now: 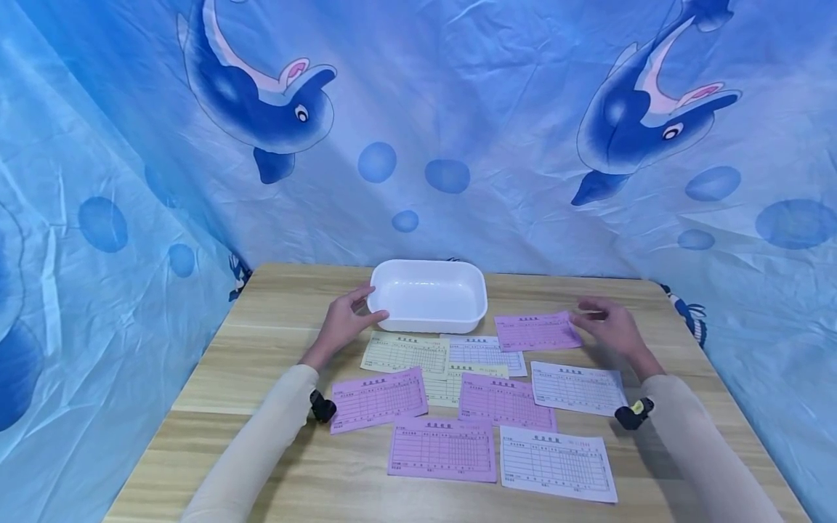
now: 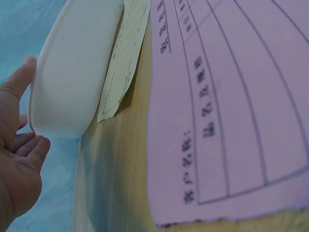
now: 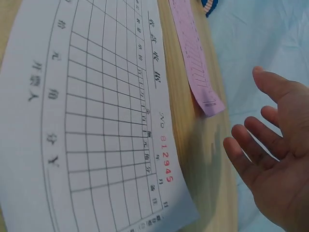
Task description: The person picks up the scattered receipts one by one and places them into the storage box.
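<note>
My left hand (image 1: 346,319) is at the left end of a white plastic tray (image 1: 386,325), thumb and fingers spread apart by its corner. In the left wrist view the thumb appears to touch the tray's rim; the other fingers are loosely bent beside its end. My right hand (image 1: 611,327) hovers with parted fingers by the right edge of a pink receipt slip (image 1: 536,332). The right wrist view shows nothing in its fingers. A white receipt slip (image 1: 578,387) lies below that hand. Near the left wrist lies another pink receipt slip (image 1: 379,399).
Several more receipt slips, among them a yellow slip (image 1: 402,354), a pink slip (image 1: 441,450) and a white slip (image 1: 556,465), lie partly overlapping on the wooden table (image 1: 229,363). A blue dolphin-print cloth (image 1: 418,123) hangs behind and at the sides.
</note>
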Tool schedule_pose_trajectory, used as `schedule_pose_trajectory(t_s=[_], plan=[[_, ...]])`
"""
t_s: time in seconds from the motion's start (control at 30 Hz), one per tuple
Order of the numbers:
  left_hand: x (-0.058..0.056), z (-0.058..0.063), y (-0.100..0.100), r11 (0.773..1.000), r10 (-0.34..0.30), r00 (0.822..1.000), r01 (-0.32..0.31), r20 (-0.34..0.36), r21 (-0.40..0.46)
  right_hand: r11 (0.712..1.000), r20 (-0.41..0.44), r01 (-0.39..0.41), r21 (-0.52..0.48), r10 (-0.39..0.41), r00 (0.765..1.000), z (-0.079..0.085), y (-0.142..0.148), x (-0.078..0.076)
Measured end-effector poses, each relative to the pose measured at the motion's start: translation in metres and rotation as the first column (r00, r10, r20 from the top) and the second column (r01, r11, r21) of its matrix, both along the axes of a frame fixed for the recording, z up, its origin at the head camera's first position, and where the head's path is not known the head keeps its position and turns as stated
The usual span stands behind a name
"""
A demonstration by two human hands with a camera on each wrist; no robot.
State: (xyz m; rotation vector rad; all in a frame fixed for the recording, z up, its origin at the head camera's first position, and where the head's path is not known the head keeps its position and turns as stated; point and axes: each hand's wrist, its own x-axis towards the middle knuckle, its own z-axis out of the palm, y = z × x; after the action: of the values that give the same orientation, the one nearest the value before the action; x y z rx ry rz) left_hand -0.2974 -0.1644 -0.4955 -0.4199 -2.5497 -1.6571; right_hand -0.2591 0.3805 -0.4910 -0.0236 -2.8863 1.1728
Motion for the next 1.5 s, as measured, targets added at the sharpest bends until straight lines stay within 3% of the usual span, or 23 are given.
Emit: schedule_pose_trajectory(t_s=[0.43,0.87,1.5], plan=[[-0.002,-0.003,-0.002,1.0,-0.006,1.0,0.006,0.016,0.009,1.0,0.089,-0.015,-0.028,0.017,0.996,-0.014,0.0,-0.011],[-0.003,-0.002,-0.003,1.0,0.007,1.0,-0.007,0.02,-0.002,1.0,0.097,0.018,-0.008,-0.017,0.995,-0.019,-0.003,-0.014],[-0.004,-0.001,-0.004,0.999,0.006,0.999,-0.005,0.039,-0.033,0.999,0.044,0.015,0.036,-0.017,0.999,0.0,0.003,-0.003]])
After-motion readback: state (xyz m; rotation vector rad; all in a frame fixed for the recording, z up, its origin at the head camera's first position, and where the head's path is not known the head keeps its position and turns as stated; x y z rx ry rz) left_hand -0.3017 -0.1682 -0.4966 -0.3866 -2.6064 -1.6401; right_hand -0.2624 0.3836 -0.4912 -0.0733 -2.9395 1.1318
